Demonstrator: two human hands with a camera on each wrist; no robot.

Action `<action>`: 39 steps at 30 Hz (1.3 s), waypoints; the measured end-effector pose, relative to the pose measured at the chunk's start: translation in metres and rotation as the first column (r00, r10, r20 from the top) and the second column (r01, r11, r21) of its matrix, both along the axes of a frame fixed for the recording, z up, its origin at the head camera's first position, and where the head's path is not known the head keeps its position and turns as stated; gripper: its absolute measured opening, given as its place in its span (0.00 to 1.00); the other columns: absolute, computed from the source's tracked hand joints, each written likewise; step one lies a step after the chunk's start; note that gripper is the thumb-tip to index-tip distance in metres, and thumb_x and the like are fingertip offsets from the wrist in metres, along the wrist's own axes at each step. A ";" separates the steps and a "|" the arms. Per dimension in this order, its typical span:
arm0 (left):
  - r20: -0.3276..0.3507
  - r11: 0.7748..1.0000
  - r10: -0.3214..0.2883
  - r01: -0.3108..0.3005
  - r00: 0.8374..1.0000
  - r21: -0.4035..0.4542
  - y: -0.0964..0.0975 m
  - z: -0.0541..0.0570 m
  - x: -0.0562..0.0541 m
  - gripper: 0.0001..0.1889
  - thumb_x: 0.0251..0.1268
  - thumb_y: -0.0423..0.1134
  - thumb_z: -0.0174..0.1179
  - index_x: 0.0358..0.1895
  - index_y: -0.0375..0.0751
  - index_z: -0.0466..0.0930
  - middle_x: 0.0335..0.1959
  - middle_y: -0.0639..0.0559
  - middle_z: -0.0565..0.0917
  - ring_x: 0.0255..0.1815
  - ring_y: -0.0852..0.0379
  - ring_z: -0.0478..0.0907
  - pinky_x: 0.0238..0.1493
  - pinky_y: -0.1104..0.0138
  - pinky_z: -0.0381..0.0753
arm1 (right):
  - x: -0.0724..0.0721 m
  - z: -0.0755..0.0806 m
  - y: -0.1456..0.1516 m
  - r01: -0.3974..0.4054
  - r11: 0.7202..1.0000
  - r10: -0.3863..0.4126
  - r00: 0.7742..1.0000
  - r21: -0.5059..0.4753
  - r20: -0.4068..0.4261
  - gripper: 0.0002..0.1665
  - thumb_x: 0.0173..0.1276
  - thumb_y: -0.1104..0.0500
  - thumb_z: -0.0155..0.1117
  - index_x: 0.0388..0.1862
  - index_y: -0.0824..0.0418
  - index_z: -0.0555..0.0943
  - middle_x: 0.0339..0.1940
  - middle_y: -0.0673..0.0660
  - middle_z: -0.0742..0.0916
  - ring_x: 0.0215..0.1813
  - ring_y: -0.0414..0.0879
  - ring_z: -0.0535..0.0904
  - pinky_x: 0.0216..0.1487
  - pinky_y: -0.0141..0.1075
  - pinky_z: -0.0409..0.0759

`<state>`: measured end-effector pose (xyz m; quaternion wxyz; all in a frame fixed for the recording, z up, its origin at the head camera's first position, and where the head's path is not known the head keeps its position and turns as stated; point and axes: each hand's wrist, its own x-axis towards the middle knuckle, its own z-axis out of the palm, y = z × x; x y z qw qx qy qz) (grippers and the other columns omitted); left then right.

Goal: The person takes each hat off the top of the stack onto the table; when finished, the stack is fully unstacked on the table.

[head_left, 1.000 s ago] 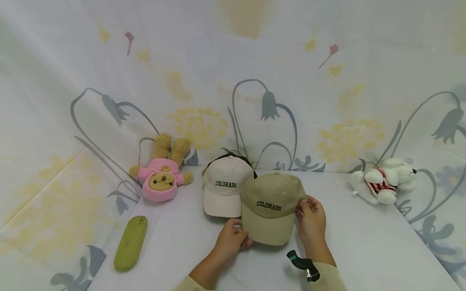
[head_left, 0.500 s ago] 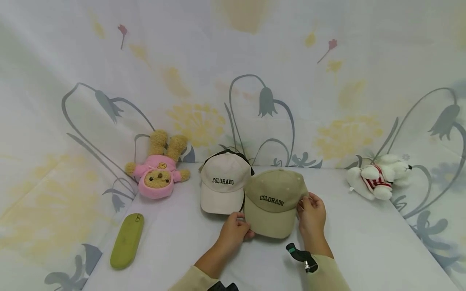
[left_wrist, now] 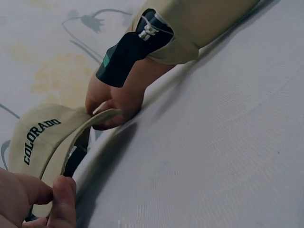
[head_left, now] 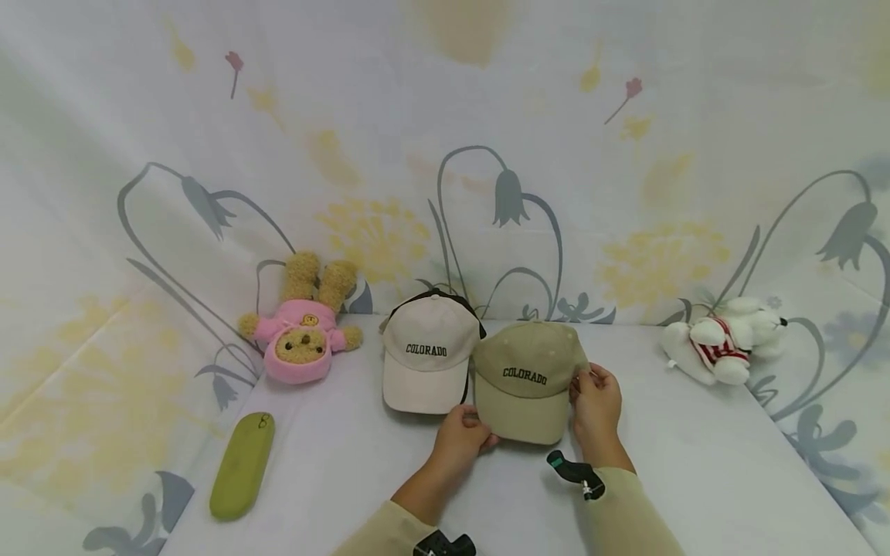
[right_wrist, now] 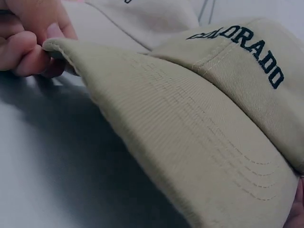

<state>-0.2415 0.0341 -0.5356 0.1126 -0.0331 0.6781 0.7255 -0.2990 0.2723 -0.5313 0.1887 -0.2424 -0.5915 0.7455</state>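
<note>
A khaki baseball cap (head_left: 526, 374) lettered COLORADO is held between both hands, its brim toward me. My left hand (head_left: 462, 442) pinches the brim's left corner between thumb and fingers, plain in the left wrist view, where the brim (left_wrist: 59, 154) stands off the white surface. At the cap's right side, my right hand (head_left: 596, 401) grips the crown's edge near the brim; some of its fingers are hidden behind the cap. Just left of it, a cream COLORADO cap (head_left: 426, 351) with a black part behind rests on the table. The right wrist view shows the khaki brim (right_wrist: 190, 128) close up.
On the left lies a plush bear (head_left: 300, 340) in a pink outfit, head toward me. Nearer me is a green oblong case (head_left: 242, 467) marked 8. A white plush toy (head_left: 726, 340) in red stripes lies far right. A patterned cloth (head_left: 389, 116) backs the white table (head_left: 695, 463).
The khaki cap, held in both hands, has shifted a little right and away from me, and now covers less of the cream cap. The view has moved slightly.
</note>
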 end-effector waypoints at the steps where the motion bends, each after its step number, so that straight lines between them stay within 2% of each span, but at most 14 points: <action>1: -0.003 1.000 0.011 -0.011 1.000 0.001 0.002 -0.001 0.000 0.22 0.68 0.24 0.60 0.63 0.26 0.71 0.39 0.44 0.79 0.33 0.58 0.85 0.39 0.68 0.87 | -0.001 0.000 0.001 -0.003 1.000 0.003 1.000 0.012 0.002 0.11 0.83 0.58 0.54 0.60 0.53 0.72 0.50 0.52 0.76 0.45 0.38 0.78 0.41 0.25 0.82; 5: -0.017 0.999 0.038 -0.038 0.999 -0.012 0.008 -0.004 0.001 0.22 0.68 0.23 0.60 0.64 0.23 0.71 0.41 0.44 0.77 0.34 0.58 0.84 0.39 0.68 0.87 | -0.001 -0.002 0.002 -0.016 0.999 0.015 0.999 0.039 0.028 0.14 0.84 0.59 0.53 0.63 0.57 0.70 0.51 0.53 0.75 0.44 0.37 0.79 0.41 0.25 0.82; 11: -0.045 0.994 0.058 -0.062 0.997 -0.092 0.017 -0.002 0.002 0.22 0.68 0.25 0.60 0.64 0.22 0.72 0.43 0.43 0.77 0.34 0.59 0.84 0.39 0.67 0.85 | -0.004 -0.002 0.007 -0.023 0.998 0.020 0.998 0.051 0.055 0.18 0.84 0.60 0.52 0.67 0.61 0.69 0.50 0.55 0.76 0.43 0.38 0.79 0.40 0.25 0.82; 17: -0.087 0.974 0.093 -0.108 0.992 -0.199 0.022 -0.002 -0.004 0.24 0.66 0.26 0.61 0.65 0.23 0.74 0.43 0.45 0.80 0.31 0.62 0.85 0.37 0.68 0.82 | -0.014 0.001 0.012 -0.053 0.996 0.048 0.996 0.065 0.077 0.22 0.84 0.60 0.51 0.72 0.64 0.67 0.52 0.55 0.76 0.43 0.37 0.79 0.41 0.25 0.83; 26: -0.143 0.953 0.126 -0.160 0.982 -0.258 0.028 -0.002 -0.014 0.22 0.64 0.27 0.62 0.62 0.25 0.79 0.41 0.47 0.82 0.30 0.62 0.85 0.35 0.70 0.79 | -0.028 0.002 0.021 -0.117 0.990 0.109 0.988 0.074 0.108 0.23 0.84 0.62 0.50 0.73 0.67 0.66 0.52 0.58 0.76 0.40 0.36 0.80 0.40 0.26 0.85; 30: -0.157 0.947 0.139 -0.178 0.978 -0.267 0.031 -0.004 -0.019 0.20 0.62 0.26 0.62 0.59 0.27 0.81 0.39 0.49 0.83 0.30 0.63 0.85 0.33 0.71 0.79 | -0.030 0.004 0.024 -0.161 0.983 0.151 0.981 0.082 0.123 0.25 0.84 0.62 0.50 0.75 0.68 0.64 0.55 0.59 0.76 0.42 0.36 0.80 0.42 0.26 0.85; 34: -0.156 0.952 0.146 -0.181 0.977 -0.247 0.033 -0.007 -0.019 0.20 0.61 0.25 0.62 0.59 0.27 0.82 0.39 0.49 0.83 0.30 0.63 0.84 0.31 0.71 0.79 | -0.029 0.004 0.026 -0.206 0.973 0.190 0.969 0.099 0.155 0.27 0.84 0.62 0.49 0.77 0.68 0.62 0.58 0.60 0.76 0.43 0.35 0.80 0.45 0.24 0.84; 39: -0.153 0.957 0.147 -0.180 0.977 -0.228 0.032 -0.008 -0.019 0.21 0.60 0.25 0.62 0.59 0.27 0.82 0.40 0.48 0.83 0.30 0.62 0.84 0.31 0.71 0.80 | -0.029 0.003 0.027 -0.222 0.969 0.202 0.964 0.109 0.172 0.29 0.85 0.61 0.50 0.79 0.68 0.62 0.61 0.61 0.76 0.44 0.33 0.80 0.48 0.23 0.83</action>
